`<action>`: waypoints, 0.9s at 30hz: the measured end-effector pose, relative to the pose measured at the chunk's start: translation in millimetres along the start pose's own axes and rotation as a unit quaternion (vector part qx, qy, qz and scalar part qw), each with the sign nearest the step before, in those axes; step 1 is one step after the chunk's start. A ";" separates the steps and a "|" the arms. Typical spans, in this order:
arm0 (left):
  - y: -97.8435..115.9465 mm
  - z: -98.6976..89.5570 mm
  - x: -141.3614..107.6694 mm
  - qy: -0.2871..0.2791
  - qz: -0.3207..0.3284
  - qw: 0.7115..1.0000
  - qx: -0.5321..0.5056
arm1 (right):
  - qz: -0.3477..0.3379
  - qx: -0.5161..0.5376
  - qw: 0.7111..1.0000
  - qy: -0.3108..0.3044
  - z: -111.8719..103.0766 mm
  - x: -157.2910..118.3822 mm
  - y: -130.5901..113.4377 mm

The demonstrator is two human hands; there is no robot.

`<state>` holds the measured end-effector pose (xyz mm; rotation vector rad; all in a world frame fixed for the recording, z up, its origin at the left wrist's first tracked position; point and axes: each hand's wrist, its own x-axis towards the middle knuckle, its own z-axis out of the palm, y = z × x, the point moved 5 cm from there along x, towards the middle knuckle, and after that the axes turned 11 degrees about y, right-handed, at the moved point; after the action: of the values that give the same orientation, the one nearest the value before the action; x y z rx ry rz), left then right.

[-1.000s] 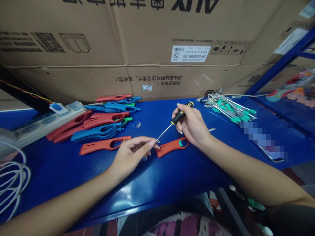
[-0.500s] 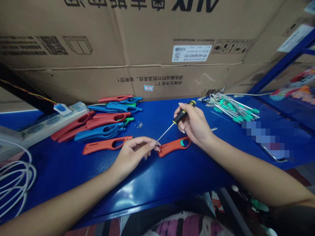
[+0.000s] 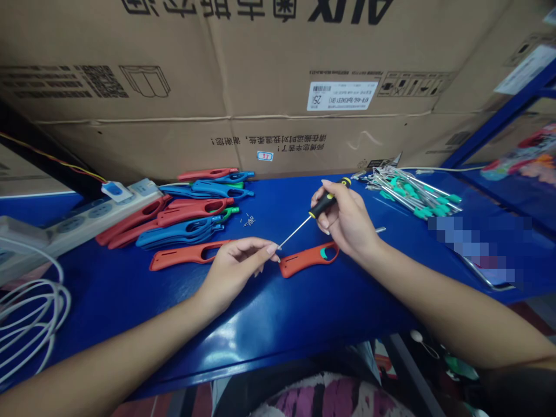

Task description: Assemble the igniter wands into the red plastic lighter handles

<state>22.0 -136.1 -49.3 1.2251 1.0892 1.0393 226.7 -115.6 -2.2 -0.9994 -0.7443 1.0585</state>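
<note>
My right hand (image 3: 353, 227) grips the black and yellow handle of a screwdriver (image 3: 297, 231), its thin shaft slanting down to the left. The driver's tip meets the pinched thumb and forefinger of my left hand (image 3: 234, 269). Whatever is between those fingertips is too small to make out. Just below the tip, an orange lighter casing (image 3: 304, 260) with a teal trigger lies on the table. Another orange casing (image 3: 176, 258) lies partly behind my left hand. Several tiny screws (image 3: 249, 221) are scattered beyond that hand.
Red, blue and green casings (image 3: 180, 231) are piled at left beside a power strip (image 3: 93, 217) and a coiled white cable (image 3: 35, 324). Metal rods with green parts (image 3: 412, 194) lie at back right. A large cardboard box (image 3: 269, 69) stands behind the blue table (image 3: 269, 353).
The whole view has shifted slightly to the left, so everything appears a little further right. Both hands keep nearly the same pose, with the screwdriver tip still at my left fingertips.
</note>
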 end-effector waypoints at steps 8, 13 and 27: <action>-1.8 0.2 2.8 -0.006 -0.016 1.000 -0.020 | -0.002 -0.006 1.000 0.003 1.5 -1.9 -1.6; -1.2 0.0 2.1 -0.009 -0.014 1.000 -0.024 | -0.002 0.001 1.000 0.005 1.3 -1.8 -1.3; -2.4 0.0 1.1 -0.038 -0.001 0.998 -0.053 | 0.005 0.014 1.000 0.003 0.6 -1.1 -4.9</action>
<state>22.2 -135.2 -51.8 1.1681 0.9646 1.0282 227.5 -117.2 2.5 -0.9835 -0.7188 1.0719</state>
